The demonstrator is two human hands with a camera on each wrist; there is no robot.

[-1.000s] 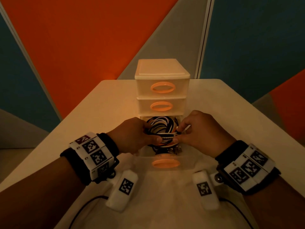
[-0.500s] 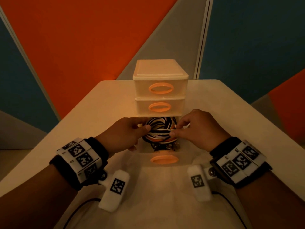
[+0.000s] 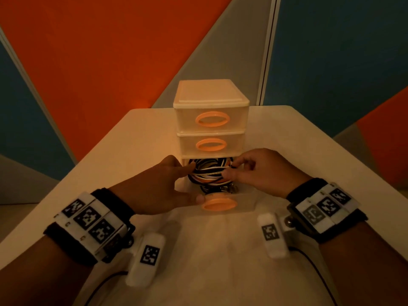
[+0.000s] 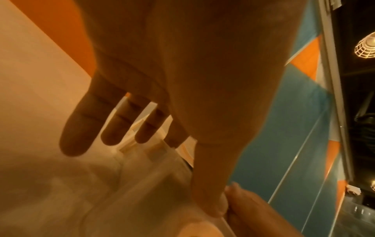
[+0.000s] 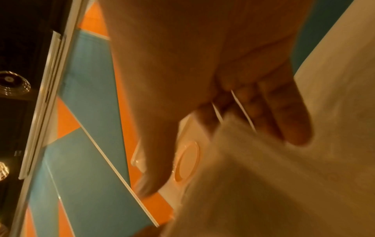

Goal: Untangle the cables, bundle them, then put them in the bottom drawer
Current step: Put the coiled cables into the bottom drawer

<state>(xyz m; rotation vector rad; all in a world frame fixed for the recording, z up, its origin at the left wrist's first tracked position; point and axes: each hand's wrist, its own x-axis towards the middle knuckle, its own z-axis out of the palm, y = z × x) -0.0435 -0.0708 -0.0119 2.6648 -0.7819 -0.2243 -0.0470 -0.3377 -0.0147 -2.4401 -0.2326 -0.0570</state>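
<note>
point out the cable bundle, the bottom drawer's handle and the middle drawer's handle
cable bundle (image 3: 209, 173), head view, on the white and black loops at the coil's middle.
bottom drawer's handle (image 3: 219, 204), head view, on the orange oval ring at the front of the open drawer.
middle drawer's handle (image 3: 211, 144), head view, on the orange oval ring.

1. The far coils of the cable bundle (image 3: 209, 173) are tucked out of sight under the middle drawer (image 3: 210, 144), frame centre.
2. Right hand (image 5: 233, 96) fingertips are smeared by blur.
3. Both forearms are cropped at the bottom edge.

Both bare forearms wear black wristbands (image 3: 309, 191) carrying white blocks (image 3: 90, 219) printed with black square markers.
</note>
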